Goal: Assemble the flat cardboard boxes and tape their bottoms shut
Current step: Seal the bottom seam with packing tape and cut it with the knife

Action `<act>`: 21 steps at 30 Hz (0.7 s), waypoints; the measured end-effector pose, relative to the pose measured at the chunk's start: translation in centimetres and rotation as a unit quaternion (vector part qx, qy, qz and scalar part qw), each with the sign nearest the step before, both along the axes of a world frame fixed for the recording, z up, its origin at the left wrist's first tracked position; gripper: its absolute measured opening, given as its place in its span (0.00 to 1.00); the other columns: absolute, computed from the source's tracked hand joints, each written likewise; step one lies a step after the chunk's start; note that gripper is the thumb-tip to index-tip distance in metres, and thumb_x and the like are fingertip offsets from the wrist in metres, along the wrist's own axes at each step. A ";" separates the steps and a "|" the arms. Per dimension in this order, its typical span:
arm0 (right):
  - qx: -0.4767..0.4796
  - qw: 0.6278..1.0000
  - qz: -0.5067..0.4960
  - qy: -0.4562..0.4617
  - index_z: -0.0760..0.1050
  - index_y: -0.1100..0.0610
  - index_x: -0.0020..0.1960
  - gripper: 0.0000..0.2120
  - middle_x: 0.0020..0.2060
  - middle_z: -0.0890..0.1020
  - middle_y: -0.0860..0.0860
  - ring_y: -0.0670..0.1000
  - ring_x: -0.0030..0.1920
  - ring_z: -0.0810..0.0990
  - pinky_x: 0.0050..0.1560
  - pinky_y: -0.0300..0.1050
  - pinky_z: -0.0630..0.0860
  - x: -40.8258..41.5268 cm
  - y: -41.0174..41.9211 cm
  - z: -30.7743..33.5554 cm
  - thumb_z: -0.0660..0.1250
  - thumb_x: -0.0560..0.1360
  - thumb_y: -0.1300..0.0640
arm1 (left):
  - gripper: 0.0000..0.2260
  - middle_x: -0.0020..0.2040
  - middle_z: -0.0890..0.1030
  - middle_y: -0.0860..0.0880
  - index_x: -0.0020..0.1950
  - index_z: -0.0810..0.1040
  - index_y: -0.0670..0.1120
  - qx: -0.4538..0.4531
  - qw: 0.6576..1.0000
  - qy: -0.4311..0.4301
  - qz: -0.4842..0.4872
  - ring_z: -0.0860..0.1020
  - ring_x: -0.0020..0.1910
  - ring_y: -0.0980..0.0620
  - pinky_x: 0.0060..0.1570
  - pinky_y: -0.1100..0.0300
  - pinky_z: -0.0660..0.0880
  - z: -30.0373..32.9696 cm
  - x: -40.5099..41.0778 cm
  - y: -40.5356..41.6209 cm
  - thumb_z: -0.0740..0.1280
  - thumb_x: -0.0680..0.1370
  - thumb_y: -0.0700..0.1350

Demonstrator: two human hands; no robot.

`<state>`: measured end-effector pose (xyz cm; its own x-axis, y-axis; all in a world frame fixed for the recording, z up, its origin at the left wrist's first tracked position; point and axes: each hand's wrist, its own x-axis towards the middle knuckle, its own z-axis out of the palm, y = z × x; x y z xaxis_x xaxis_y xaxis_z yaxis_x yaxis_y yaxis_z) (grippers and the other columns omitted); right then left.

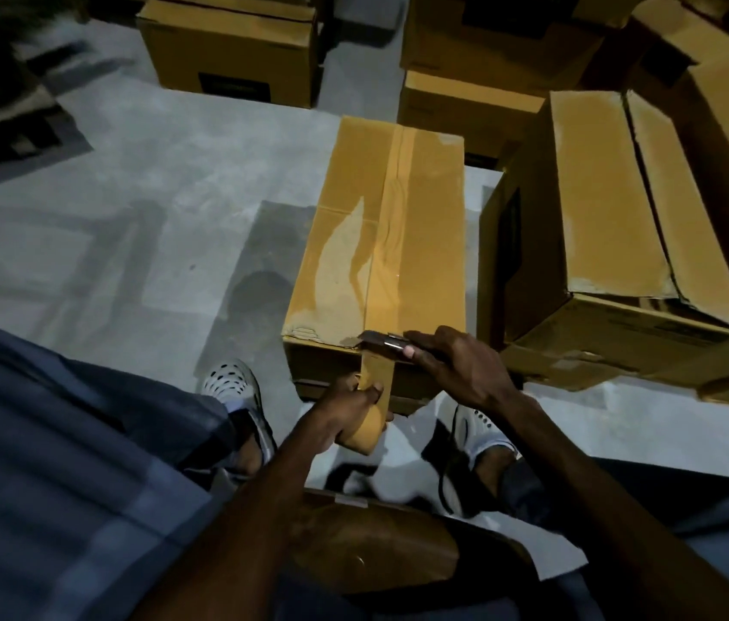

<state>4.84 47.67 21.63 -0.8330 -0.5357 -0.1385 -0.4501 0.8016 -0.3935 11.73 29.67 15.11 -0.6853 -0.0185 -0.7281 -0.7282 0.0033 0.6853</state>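
A brown cardboard box [425, 244] stands on the floor in front of me, bottom side up. A strip of brown tape [387, 244] runs along its centre seam and over the near edge. My left hand [344, 412] grips the brown tape roll [364, 430] just below that edge, with the tape stretched up to the box. My right hand [452, 365] holds a small metal cutter [382, 339] whose blade rests on the tape at the box's near top edge.
An assembled box [622, 208] with an untaped seam sits to the right, touching distance from mine. More boxes [228, 42] stand behind. My feet in white perforated shoes [232, 383] flank the box. Grey floor [129, 195] lies to the left. I sit on a wooden stool [380, 544].
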 end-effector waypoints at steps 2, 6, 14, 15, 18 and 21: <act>0.012 1.000 0.013 0.024 0.76 0.46 0.66 0.18 0.45 0.78 0.51 0.53 0.43 0.77 0.40 0.49 0.75 0.6 0.7 0.3 0.61 0.80 0.42 | 0.22 0.63 0.77 0.46 0.70 0.69 0.43 -0.009 1.000 -0.010 0.007 0.76 0.62 0.44 0.54 0.57 0.73 0.3 0.1 -0.1 0.64 0.80 0.53; 0.058 0.995 0.035 0.076 0.78 0.46 0.62 0.15 0.43 0.76 0.50 0.52 0.39 0.76 0.34 0.46 0.72 1.7 1.1 0.7 0.64 0.79 0.43 | 0.30 0.72 0.69 0.45 0.77 0.61 0.42 0.034 0.998 -0.037 0.047 0.69 0.70 0.42 0.61 0.53 0.68 0.4 0.4 -0.2 0.65 0.80 0.54; 0.125 0.977 0.089 0.149 0.80 0.49 0.58 0.11 0.46 0.75 0.52 0.53 0.38 0.78 0.31 0.46 0.76 3.1 -1.4 0.0 0.68 0.77 0.50 | 0.34 0.60 0.81 0.44 0.68 0.73 0.49 0.050 0.997 -0.035 0.039 0.78 0.60 0.42 0.61 0.44 0.74 -0.1 0.7 -0.4 0.69 0.67 0.64; 0.141 0.973 0.098 0.155 0.81 0.51 0.56 0.10 0.45 0.75 0.52 0.53 0.38 0.78 0.29 0.44 0.74 3.3 -2.0 -0.1 0.69 0.76 0.50 | 0.36 0.61 0.81 0.44 0.68 0.74 0.50 0.053 0.997 -0.032 0.045 0.78 0.60 0.42 0.61 0.42 0.74 -0.4 0.6 -0.5 0.70 0.64 0.65; 0.181 0.965 0.095 0.167 0.81 0.54 0.45 0.10 0.41 0.76 0.53 0.53 0.32 0.76 0.25 0.42 0.61 3.9 -3.3 -0.5 0.77 0.68 0.51 | 0.33 0.62 0.80 0.44 0.67 0.75 0.51 0.056 0.996 -0.031 0.058 0.77 0.60 0.41 0.61 0.40 0.73 -1.3 0.5 -0.5 0.70 0.65 0.63; 0.183 0.969 0.064 0.154 0.80 0.54 0.46 0.07 0.41 0.75 0.53 0.55 0.32 0.77 0.26 0.43 0.61 3.9 -4.0 -0.4 0.74 0.72 0.52 | 0.21 0.60 0.81 0.43 0.65 0.77 0.50 0.051 0.996 -0.028 0.070 0.78 0.60 0.41 0.60 0.43 0.73 -0.2 0.6 -0.2 0.68 0.75 0.57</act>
<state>8.73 43.68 21.21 -0.7945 -0.6000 -0.0939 -0.6066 0.7915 0.0752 12.32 29.43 14.93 -0.6390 -0.0350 -0.7684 -0.7541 -0.1684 0.6348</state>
